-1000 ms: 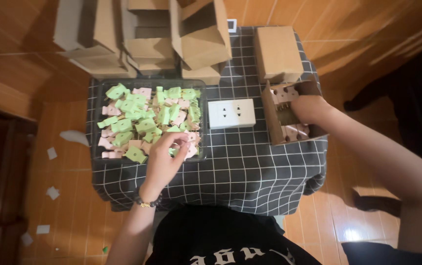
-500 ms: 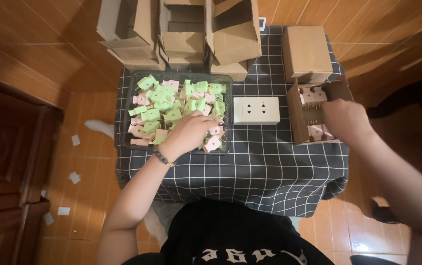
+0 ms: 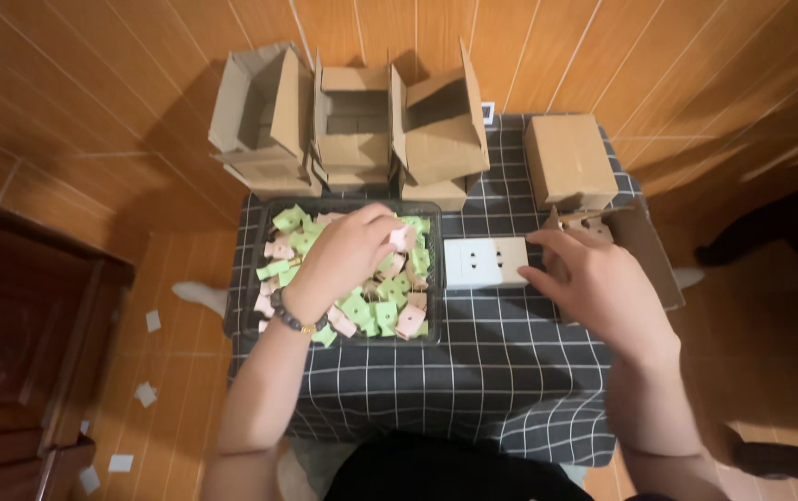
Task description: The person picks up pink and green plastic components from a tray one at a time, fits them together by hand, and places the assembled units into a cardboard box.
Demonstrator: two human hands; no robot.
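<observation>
While the left hand (image 3: pixel 348 255) pinches a pink card tag (image 3: pixel 402 237) above the black tray (image 3: pixel 436 278), the right hand (image 3: pixel 593 283), fingers spread, has lifted off the cardboard box (image 3: pixel 654 264).

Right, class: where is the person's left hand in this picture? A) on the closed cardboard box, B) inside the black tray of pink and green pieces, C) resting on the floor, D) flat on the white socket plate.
B: the left hand is in the black tray, fingers pinching a pink piece above the heap.
</observation>
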